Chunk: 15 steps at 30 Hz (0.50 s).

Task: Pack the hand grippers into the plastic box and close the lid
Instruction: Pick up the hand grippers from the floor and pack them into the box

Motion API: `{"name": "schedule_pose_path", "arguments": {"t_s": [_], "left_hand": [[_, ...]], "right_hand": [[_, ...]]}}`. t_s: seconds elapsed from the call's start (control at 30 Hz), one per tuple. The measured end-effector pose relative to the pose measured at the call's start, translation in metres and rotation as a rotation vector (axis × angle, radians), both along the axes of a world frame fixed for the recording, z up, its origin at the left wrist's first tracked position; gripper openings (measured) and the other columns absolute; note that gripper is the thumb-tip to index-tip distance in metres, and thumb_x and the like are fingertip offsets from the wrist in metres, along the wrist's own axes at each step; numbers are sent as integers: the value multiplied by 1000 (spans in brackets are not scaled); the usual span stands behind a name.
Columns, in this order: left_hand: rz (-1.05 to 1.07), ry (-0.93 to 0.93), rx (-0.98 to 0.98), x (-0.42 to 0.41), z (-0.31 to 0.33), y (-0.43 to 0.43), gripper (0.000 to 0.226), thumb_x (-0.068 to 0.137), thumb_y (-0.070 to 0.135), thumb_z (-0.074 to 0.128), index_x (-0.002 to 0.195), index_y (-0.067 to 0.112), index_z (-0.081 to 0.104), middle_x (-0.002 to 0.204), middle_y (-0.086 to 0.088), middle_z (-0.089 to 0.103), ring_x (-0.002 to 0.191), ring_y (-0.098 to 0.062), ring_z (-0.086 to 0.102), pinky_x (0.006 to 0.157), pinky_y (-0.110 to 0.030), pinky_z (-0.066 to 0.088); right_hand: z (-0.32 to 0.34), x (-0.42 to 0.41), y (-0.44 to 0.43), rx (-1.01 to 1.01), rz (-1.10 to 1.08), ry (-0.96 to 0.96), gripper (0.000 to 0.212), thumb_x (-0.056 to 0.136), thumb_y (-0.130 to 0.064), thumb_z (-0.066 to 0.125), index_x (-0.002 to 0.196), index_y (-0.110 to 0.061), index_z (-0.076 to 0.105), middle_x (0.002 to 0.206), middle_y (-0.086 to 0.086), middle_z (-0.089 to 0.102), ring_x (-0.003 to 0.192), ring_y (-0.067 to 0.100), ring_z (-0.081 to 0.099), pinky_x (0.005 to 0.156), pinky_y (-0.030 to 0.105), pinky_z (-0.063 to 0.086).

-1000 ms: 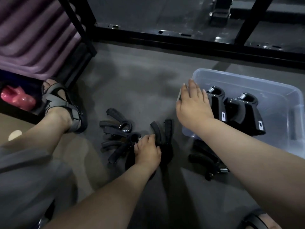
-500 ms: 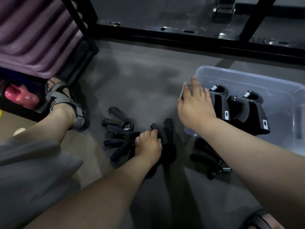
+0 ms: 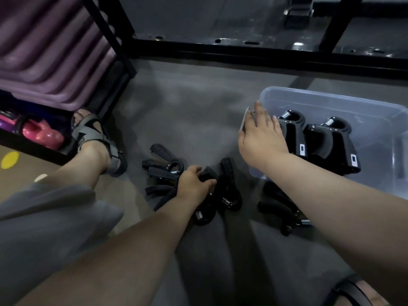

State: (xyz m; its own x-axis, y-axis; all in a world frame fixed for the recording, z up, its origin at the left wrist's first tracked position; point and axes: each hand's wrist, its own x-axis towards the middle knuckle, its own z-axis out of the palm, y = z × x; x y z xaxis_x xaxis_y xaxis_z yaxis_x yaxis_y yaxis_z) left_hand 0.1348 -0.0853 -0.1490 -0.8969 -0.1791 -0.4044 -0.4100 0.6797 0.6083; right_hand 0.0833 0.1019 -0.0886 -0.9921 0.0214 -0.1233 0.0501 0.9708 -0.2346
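Left hand [image 3: 194, 184]: curled down over the black foam-handled spring hand gripper [image 3: 209, 191] in the middle of the floor pile, fingers wrapped on one handle.
Right hand [image 3: 262, 138]: laid flat at the near-left corner of the clear plastic box [image 3: 375, 120], fingers spread and loosely extended; whether they pinch the rim I cannot tell.
Key relation: the gripped piece lies left of and nearer than the box; its long axis runs roughly away from the person, spring coil at the near end. The left hand is the nearer one (it is already on it).
Box contents: two chunky black moulded hand grippers [image 3: 331, 146] with steel springs and white labels, side by side.
Loose pieces: a tangle of thin black grippers [image 3: 161, 164] further left, another black pair [image 3: 280, 208] beside the box's near wall.
Textures: matte foam, glossy hard plastic, dull grey floor [image 3: 187, 111].
Lid: not in view.
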Motion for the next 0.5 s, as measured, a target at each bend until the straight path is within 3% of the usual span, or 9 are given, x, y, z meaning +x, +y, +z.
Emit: {"name": "schedule_pose_path", "arguments": {"t_s": [0.1,0.2,0.37,0.5], "left_hand": [[102,63,104,-16,23,-9,39,74,26,84,104,6,72,94,-3,72,80,-12,66,72,-17,50],[372,64,443,-29,46,-11,26,77,18,82,94,3,70,82,-12,68,62,-16,65,56,-22,53],[574,159,689,-47,75,-8,32,79,15,80,101,-4,64,99,-23,68,88,-32,72,57,-24,56],[633,257,814,-52,99,6,27,81,15,79,95,1,61,100,-19,65,90,-26,71,78,-33,60]], "right_hand": [[2,2,1,-12,12,2,60,103,-33,23,156,-8,11,164,12,-10,151,28,-1,123,43,-1],[5,6,3,-34,44,-12,61,103,-34,23,156,-7,10,164,13,-10,152,27,-2,123,41,-2],[7,16,8,-50,100,16,62,103,-36,25,156,-7,12,165,11,-2,152,24,1,122,38,-1],[9,19,14,-70,95,69,58,102,-35,28,155,-11,22,164,6,11,151,20,8,122,38,0]]}}
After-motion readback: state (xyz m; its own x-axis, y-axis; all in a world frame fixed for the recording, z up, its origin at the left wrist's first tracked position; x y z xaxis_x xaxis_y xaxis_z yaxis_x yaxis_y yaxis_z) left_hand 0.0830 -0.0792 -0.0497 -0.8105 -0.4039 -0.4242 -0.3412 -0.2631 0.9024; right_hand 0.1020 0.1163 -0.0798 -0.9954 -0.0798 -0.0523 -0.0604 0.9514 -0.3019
